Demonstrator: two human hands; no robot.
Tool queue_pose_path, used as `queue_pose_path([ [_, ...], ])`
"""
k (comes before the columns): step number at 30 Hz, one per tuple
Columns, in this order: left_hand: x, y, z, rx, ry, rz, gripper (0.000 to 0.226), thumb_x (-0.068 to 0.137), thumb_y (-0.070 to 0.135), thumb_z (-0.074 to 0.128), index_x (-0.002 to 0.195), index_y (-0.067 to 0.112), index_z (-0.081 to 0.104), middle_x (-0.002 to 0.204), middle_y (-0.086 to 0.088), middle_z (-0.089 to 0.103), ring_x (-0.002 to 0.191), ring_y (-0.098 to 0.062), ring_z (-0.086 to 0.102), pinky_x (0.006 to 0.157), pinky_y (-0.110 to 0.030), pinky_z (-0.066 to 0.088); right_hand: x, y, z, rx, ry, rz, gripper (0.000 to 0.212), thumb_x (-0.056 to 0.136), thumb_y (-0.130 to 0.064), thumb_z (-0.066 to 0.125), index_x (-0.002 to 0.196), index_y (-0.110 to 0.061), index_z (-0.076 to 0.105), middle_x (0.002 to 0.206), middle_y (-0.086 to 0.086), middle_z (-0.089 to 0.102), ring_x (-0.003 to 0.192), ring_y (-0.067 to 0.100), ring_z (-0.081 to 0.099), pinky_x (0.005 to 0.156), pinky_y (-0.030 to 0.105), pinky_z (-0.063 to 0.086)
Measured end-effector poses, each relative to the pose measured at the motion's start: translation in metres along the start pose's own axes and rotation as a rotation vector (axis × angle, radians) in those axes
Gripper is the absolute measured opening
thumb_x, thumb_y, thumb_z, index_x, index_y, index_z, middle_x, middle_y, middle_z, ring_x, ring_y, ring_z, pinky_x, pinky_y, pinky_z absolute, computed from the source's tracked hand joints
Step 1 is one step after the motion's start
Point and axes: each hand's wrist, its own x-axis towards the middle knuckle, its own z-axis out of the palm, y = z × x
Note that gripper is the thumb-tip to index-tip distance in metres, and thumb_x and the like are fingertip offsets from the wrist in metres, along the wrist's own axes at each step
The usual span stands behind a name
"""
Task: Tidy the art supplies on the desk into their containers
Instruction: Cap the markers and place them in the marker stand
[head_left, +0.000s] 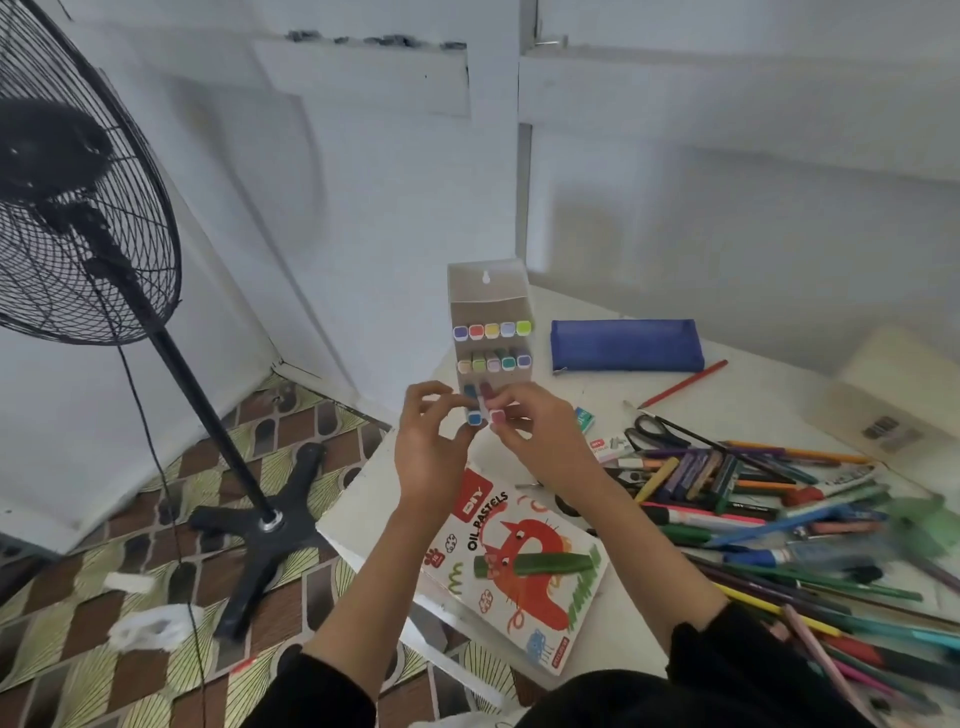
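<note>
Your left hand (428, 447) has its fingers curled, pinching a blue-capped marker (474, 417) at the lowest row of the clear marker box (488, 291), which stands upright at the desk (597, 389) corner. Your right hand (540, 441) pinches a pink-capped marker (497, 415) touching the blue one. A pile of pencils and pens (748, 499) lies to the right on the desk.

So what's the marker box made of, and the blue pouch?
The marker box looks like clear, slightly cloudy plastic: the markers show through its walls. The blue pouch is probably soft, matte fabric, maybe mesh, as it looks faintly see-through.
</note>
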Motion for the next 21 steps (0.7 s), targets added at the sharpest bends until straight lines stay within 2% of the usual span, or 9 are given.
queue_pose_path([
  [3,0.007,-0.001,0.004,0.139,0.001,-0.022,0.02,0.075,0.01,0.078,0.092,0.019,0.072,0.122,-0.002,0.049,0.097,-0.009,0.047,0.064,-0.019,0.038,0.013,0.004,0.008,-0.049,-0.041,0.026,0.012,0.09,-0.011,0.06,0.101,-0.007,0.063,0.115,0.006,0.063,0.093,0.013,0.062,0.09,0.022,0.05],
  [6,0.015,-0.003,0.01,0.226,-0.034,-0.036,0.02,0.078,0.012,0.076,0.097,0.017,0.072,0.127,-0.005,0.047,0.104,-0.018,0.051,0.064,-0.026,0.041,0.026,0.009,0.014,-0.103,-0.057,0.057,0.018,0.092,-0.012,0.058,0.108,-0.009,0.064,0.114,0.007,0.065,0.097,0.019,0.064,0.087,0.019,0.046],
  [10,0.026,-0.004,0.015,0.395,-0.052,-0.052,0.02,0.084,0.02,0.072,0.103,0.02,0.071,0.128,-0.004,0.045,0.116,-0.022,0.043,0.061,-0.026,0.042,0.034,0.014,0.02,-0.124,-0.038,0.052,0.029,0.093,-0.015,0.056,0.122,-0.014,0.061,0.115,0.004,0.067,0.097,0.018,0.064,0.087,0.016,0.044],
  [14,0.028,-0.005,0.017,0.455,-0.053,0.024,0.019,0.076,0.015,0.079,0.094,0.015,0.073,0.113,-0.01,0.055,0.105,-0.03,0.052,0.053,-0.024,0.037,0.035,0.021,0.023,-0.12,-0.018,0.075,0.029,0.093,-0.017,0.058,0.121,-0.014,0.062,0.114,0.004,0.068,0.09,0.019,0.066,0.089,0.027,0.051],
  [19,0.034,-0.006,0.017,0.587,-0.15,0.135,0.04,0.049,0.005,0.092,0.083,0.012,0.072,0.097,-0.011,0.062,0.085,-0.033,0.059,0.039,-0.024,0.041,0.038,0.027,0.024,-0.159,0.003,0.071,0.029,0.091,-0.021,0.059,0.12,-0.016,0.063,0.115,0.003,0.068,0.088,0.021,0.067,0.089,0.029,0.051],
  [21,0.035,-0.005,0.017,0.609,-0.141,0.116,0.039,0.057,0.007,0.09,0.091,0.013,0.072,0.103,-0.01,0.061,0.091,-0.031,0.057,0.043,-0.026,0.042,0.037,0.028,0.024,-0.162,0.007,0.065,0.03,0.091,-0.023,0.059,0.12,-0.016,0.063,0.115,0.002,0.068,0.087,0.021,0.067,0.089,0.03,0.051],
])
